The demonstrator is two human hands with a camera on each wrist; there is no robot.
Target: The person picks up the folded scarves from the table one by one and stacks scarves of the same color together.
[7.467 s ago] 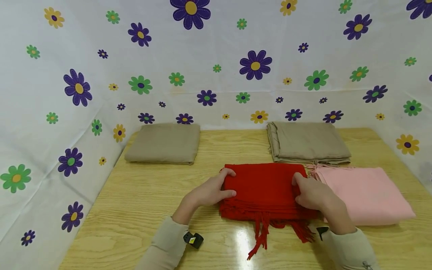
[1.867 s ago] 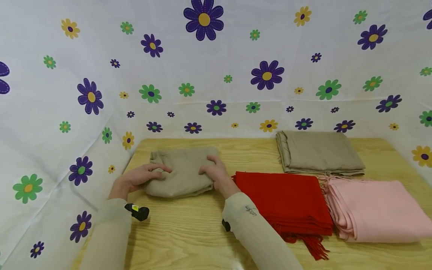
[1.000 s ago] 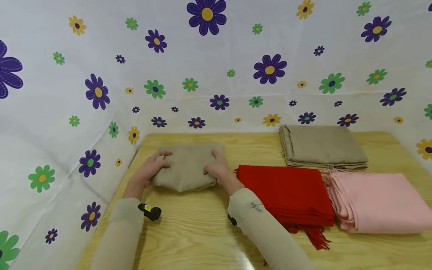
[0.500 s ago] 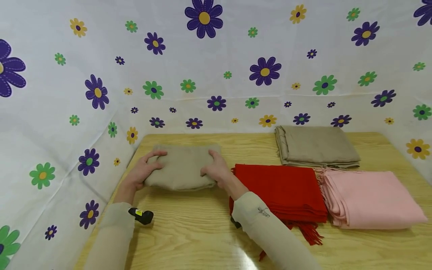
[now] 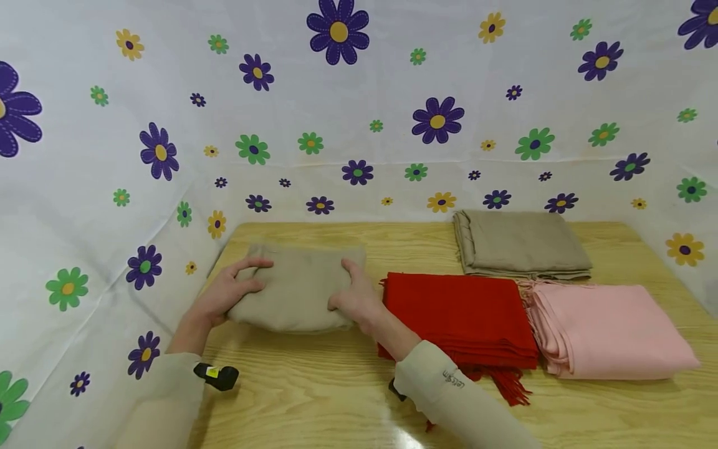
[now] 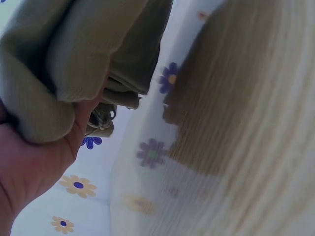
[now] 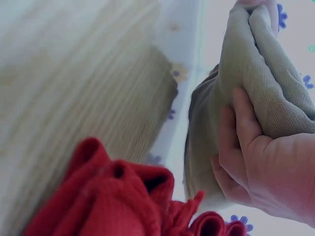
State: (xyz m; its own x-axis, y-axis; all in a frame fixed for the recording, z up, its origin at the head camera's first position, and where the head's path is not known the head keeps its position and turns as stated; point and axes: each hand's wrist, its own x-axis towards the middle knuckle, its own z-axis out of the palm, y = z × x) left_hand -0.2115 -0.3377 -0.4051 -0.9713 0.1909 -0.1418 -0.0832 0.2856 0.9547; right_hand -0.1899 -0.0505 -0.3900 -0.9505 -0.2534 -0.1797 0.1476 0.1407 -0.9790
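Both hands hold a folded beige scarf [image 5: 300,290] at the back left of the table, one at each side. My left hand [image 5: 224,293] has its thumb on top, and the left wrist view shows the palm against the hanging folds. My right hand [image 5: 359,299] grips the other end, its fingers [image 7: 238,142] spread under the cloth in the right wrist view. The scarf is off the table, over its shadow [image 6: 216,108]. Right of it lie a folded red scarf [image 5: 454,312] with fringes and a folded pink scarf [image 5: 611,330].
A second folded beige scarf [image 5: 521,243] lies at the back right, behind the pink one. The wooden table [image 5: 303,393] is backed and flanked by a white flowered cloth [image 5: 359,81]. The red scarf lies close beside my right forearm.
Earlier both hands were on the red scarf while the left beige scarf lay flat. Since then they took hold of the beige one and lifted it; just now it came slightly nearer.
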